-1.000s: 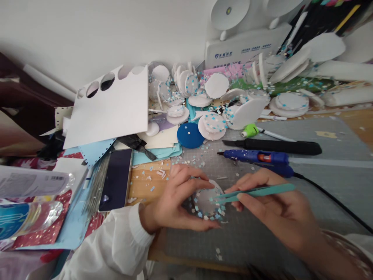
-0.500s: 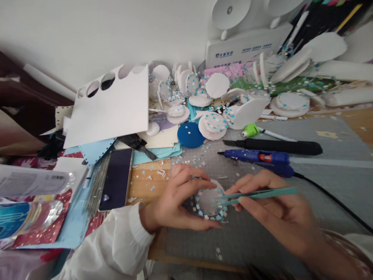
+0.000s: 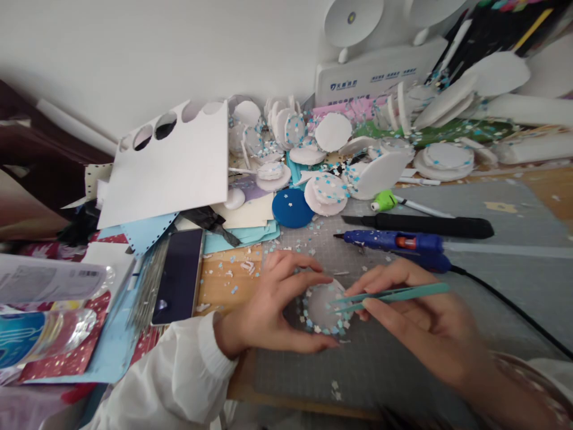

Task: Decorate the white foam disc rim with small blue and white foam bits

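Observation:
My left hand (image 3: 273, 301) curls round a small white foam disc (image 3: 323, 306) on the grey cutting mat (image 3: 492, 310), thumb and fingers pinching its rim. Small blue and white confetti pieces ring the disc's edge. My right hand (image 3: 416, 319) grips teal tweezers (image 3: 394, 294), whose tips rest over the disc's right side. Whether anything sits between the tips is too small to tell.
A blue glue gun (image 3: 394, 243) with a black cord and a black cutter (image 3: 425, 224) lie just behind my hands. Piles of white foam discs (image 3: 333, 131), a blue disc (image 3: 292, 208), a punched white sheet (image 3: 172, 164), a phone (image 3: 179, 275) and packets (image 3: 49, 310) crowd the left and back.
The disc has turned a little in my left hand. The tweezers have shifted slightly left over it.

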`<state>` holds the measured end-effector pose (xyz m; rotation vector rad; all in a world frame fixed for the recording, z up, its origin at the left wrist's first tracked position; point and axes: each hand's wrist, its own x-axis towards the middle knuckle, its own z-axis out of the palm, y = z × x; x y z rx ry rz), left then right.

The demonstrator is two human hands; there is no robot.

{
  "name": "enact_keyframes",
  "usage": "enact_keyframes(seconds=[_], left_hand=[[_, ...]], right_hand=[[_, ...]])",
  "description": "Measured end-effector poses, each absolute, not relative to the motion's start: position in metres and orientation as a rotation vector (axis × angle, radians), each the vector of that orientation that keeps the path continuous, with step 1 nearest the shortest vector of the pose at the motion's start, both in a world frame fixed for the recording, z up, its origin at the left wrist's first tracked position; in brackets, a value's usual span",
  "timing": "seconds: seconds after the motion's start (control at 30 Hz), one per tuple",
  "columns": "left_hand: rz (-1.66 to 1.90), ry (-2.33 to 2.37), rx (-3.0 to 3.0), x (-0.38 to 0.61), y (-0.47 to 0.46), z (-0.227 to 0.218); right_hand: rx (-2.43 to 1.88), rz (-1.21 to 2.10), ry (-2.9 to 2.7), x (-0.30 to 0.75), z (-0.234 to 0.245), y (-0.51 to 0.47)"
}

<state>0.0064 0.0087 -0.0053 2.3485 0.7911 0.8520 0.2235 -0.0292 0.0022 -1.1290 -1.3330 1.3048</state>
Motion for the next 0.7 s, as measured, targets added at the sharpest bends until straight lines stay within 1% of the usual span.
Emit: enact_keyframes(seconds=[0.1,0.23,0.43,0.7], left_hand=[[0.85,0.833,2.318,0.005,0.0073,-0.0048],[0.958,0.867,2.28,0.0026,0.0048,-0.0032],[1.113,0.911,2.312,0.0046,0.0011,0.0001],[0.949,0.914,2.331,0.0081,0.001,0.0017]], right_hand=[[-1.14,1.3,-1.32,0.2233,0.001,-0.0283],[-1.15,1.282,-1.285,0.222,0.0018,-0.0277],[-1.143,1.375,-1.18,0.2215,0.0018,-0.0278],[-1.117,1.39,-1.186,0.222,0.0009,-0.0292]])
